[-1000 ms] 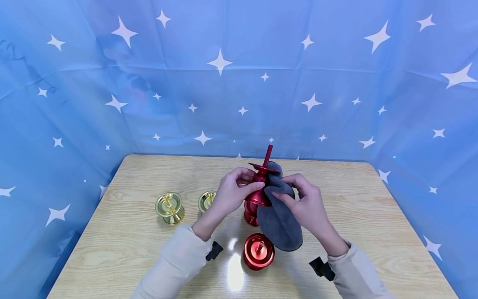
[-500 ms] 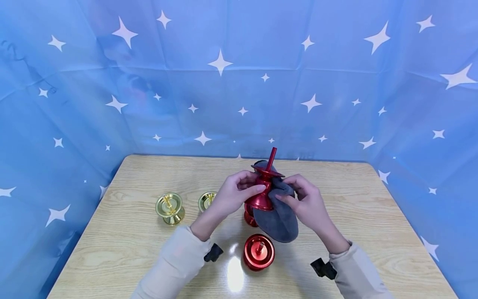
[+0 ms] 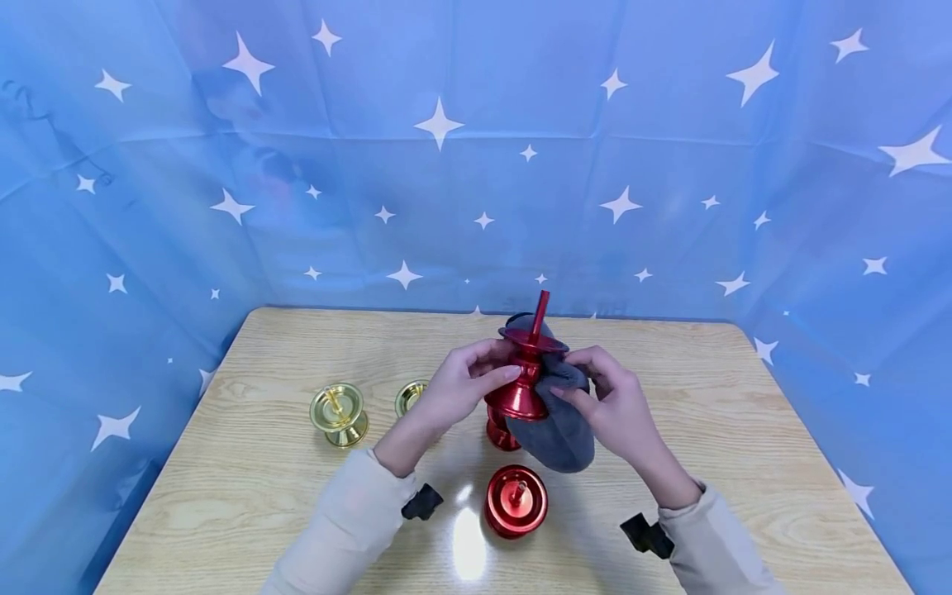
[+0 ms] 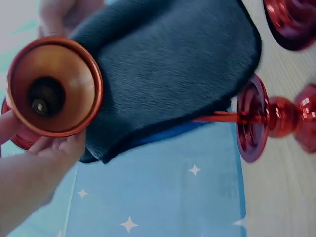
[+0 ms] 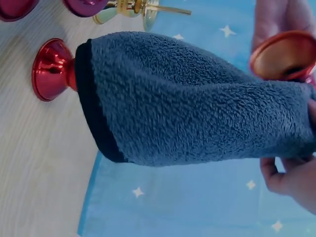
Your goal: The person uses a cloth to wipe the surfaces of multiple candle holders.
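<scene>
My left hand [image 3: 467, 384] grips a red metal candlestick [image 3: 521, 388] by its body, above the table. The candlestick tilts slightly, its thin rod pointing up past a flat round dish. Its hollow base [image 4: 81, 98] faces the left wrist camera. Between thumb and fingers, my right hand [image 3: 613, 405] pinches a dark grey plush cloth [image 3: 561, 442], which lies against the candlestick's right side and hangs below it. In the right wrist view the cloth [image 5: 173, 108] covers much of the scene, with part of the right hand hidden behind it.
Another red candlestick [image 3: 500, 431] stands behind the held one, partly hidden. Nearer the front is a further red candlestick [image 3: 516, 502]. To the left stand two gold candlesticks, one fully visible [image 3: 338, 413], the other [image 3: 408, 398] partly behind the left hand. A starry blue curtain [image 3: 476, 182] surrounds the wooden table.
The held candlestick has shifted slightly right and a little lower, and its dish has turned. The cloth's hanging end has risen and moved slightly left. Both hands keep their hold.
</scene>
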A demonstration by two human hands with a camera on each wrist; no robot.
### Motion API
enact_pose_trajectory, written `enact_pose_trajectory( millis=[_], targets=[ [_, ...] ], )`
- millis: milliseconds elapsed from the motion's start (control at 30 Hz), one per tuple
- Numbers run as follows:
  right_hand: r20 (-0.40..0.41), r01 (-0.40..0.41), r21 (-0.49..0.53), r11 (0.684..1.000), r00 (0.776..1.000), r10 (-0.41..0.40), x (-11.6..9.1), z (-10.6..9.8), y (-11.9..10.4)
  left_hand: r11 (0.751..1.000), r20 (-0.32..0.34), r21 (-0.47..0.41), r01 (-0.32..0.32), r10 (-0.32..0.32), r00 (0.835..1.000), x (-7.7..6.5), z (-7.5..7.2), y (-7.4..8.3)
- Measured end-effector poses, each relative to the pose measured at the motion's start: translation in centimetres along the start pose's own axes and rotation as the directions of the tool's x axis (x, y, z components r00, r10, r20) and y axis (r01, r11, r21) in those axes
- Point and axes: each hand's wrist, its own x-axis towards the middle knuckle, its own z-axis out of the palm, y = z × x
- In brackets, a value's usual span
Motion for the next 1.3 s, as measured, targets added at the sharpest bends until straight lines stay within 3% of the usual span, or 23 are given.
enact_pose_trajectory(
  millis=[100, 267, 400, 533, 667, 800, 900, 1033, 1133, 1300],
  targets=[
    [0.028, -0.057, 0.053, 0.997, 0.998, 0.055, 0.1, -0.3, 0.3, 1.000, 0.037, -0.025, -0.004, 0.005, 0.999, -0.1, 0.0, 0.3],
    [0.008, -0.063, 0.025, 0.998, 0.998, 0.063, 0.1, -0.2, 0.1, 0.995, -0.017, 0.092, -0.035, 0.037, 0.999, 0.1, 0.4, 0.2],
    [-0.018, 0.008, -0.114, 0.993, 1.000, -0.010, 0.0, 0.1, -0.6, 0.984, -0.090, 0.171, -0.053, 0.069, 0.994, 0.3, 0.6, -0.1],
    [-0.028, 0.095, -0.218, 0.971, 0.994, -0.104, -0.1, 0.3, -0.9, 0.984, -0.126, 0.174, -0.039, 0.061, 0.990, 0.4, 0.5, -0.3],
    [-0.025, 0.100, -0.195, 0.976, 0.994, -0.107, 0.0, 0.2, -0.5, 0.999, -0.101, 0.029, 0.017, -0.014, 0.995, 0.4, 0.0, 0.0],
    [-0.019, 0.063, -0.176, 0.982, 0.998, -0.067, -0.1, -0.1, -0.2, 0.992, -0.009, -0.073, 0.102, -0.103, 0.995, 0.3, -0.7, 0.4],
    [-0.019, 0.056, -0.186, 0.981, 0.998, -0.061, 0.0, -0.4, -0.2, 0.991, 0.065, -0.076, 0.112, -0.107, 0.992, 0.3, -1.2, 0.7],
    [-0.015, 0.071, -0.215, 0.974, 0.997, -0.076, 0.1, -0.6, -0.4, 0.979, 0.135, -0.189, 0.078, -0.053, 0.989, 0.5, -1.4, 0.9],
    [-0.010, 0.089, -0.253, 0.963, 0.995, -0.095, 0.2, -0.7, -0.4, 0.955, 0.126, -0.283, 0.091, -0.057, 0.990, 0.9, -1.3, 1.0],
    [-0.002, 0.128, -0.289, 0.949, 0.991, -0.134, 0.3, -0.8, -0.3, 0.926, 0.071, -0.348, 0.147, -0.131, 0.989, 1.1, -1.0, 1.3]
  ],
)
